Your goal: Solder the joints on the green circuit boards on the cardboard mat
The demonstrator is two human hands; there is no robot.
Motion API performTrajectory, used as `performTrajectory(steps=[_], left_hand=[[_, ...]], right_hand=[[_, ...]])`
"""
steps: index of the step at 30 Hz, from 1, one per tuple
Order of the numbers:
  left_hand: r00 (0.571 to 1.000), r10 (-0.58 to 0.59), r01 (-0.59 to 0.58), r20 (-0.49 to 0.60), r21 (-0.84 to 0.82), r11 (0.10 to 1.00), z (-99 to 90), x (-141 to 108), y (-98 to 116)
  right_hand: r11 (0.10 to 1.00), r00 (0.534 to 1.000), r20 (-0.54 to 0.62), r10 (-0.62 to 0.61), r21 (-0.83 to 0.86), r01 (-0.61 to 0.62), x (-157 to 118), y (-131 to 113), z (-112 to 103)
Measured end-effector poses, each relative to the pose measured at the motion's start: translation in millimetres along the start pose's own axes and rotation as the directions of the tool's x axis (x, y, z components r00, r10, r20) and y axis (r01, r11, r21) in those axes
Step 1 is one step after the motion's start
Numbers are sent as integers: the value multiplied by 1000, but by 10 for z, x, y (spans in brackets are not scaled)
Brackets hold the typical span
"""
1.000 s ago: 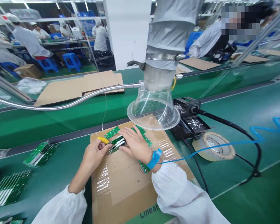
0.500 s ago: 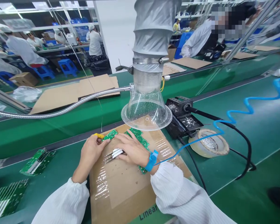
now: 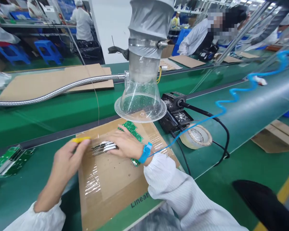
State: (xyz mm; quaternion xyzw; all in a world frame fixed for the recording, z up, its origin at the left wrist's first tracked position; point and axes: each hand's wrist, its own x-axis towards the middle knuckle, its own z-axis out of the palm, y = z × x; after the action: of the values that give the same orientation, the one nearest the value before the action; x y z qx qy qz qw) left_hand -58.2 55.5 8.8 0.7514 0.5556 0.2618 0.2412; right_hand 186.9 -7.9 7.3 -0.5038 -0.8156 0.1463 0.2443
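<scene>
My left hand (image 3: pixel 68 160) is closed in a pinch on a slim yellow piece (image 3: pixel 80 140), just past the left edge of a cardboard sheet (image 3: pixel 110 192). Most of that piece is hidden by the fingers, and its kind does not show. Over the sheet, my right hand (image 3: pixel 127 144) wears a blue wrist strap (image 3: pixel 145 152) and has its thumb and fingers around a row of white strips with metal ends (image 3: pixel 106 147). Whatever carries the strips is hidden under the palm. Green circuit boards (image 3: pixel 132 128) lie beyond and beneath this hand.
A clear extraction hood (image 3: pixel 141 106) hangs over the sheet's far edge. To the right are a black soldering-iron stand (image 3: pixel 174 109), a tape roll (image 3: pixel 196 136) and a coiled blue cord (image 3: pixel 221 106). More circuit boards (image 3: pixel 11 162) lie at left. A person (image 3: pixel 197 38) sits across the bench.
My left hand has moved left, away from my right hand, with the yellow piece. The small green board beside its fingers no longer shows there. The camera view has shifted.
</scene>
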Motion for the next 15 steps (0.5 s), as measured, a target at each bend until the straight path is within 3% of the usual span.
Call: performTrajectory(steps=[2, 3, 5, 7, 10, 12, 15], left_hand=[[979, -105, 98, -177, -52, 994, -48, -138, 81], [971, -136, 123, -196, -75, 990, -39, -220, 107], [991, -95, 87, -91, -90, 992, 71, -400, 146], [993, 63, -55, 97, -83, 995, 284, -569, 209], [933, 245, -254, 262, 3, 967, 632, -707, 407], [916, 273, -312, 293, 96, 945, 778, -708, 568], [904, 255, -337, 343, 208, 918, 860, -655, 740]], right_hand=[[999, 999, -40, 26, -19, -27, -187, -24, -244], [999, 997, -54, 47, -22, -49, -330, -43, -373], [996, 996, -34, 82, 33, -81, -688, -97, -585], [988, 992, 40, 116, 101, -120, -1076, -160, -680], [972, 978, 123, 167, 148, -184, -1542, -209, -598], [972, 978, 121, 169, 143, -185, -1698, -195, -467], [976, 976, 82, 202, 61, -207, -1696, -130, -311]])
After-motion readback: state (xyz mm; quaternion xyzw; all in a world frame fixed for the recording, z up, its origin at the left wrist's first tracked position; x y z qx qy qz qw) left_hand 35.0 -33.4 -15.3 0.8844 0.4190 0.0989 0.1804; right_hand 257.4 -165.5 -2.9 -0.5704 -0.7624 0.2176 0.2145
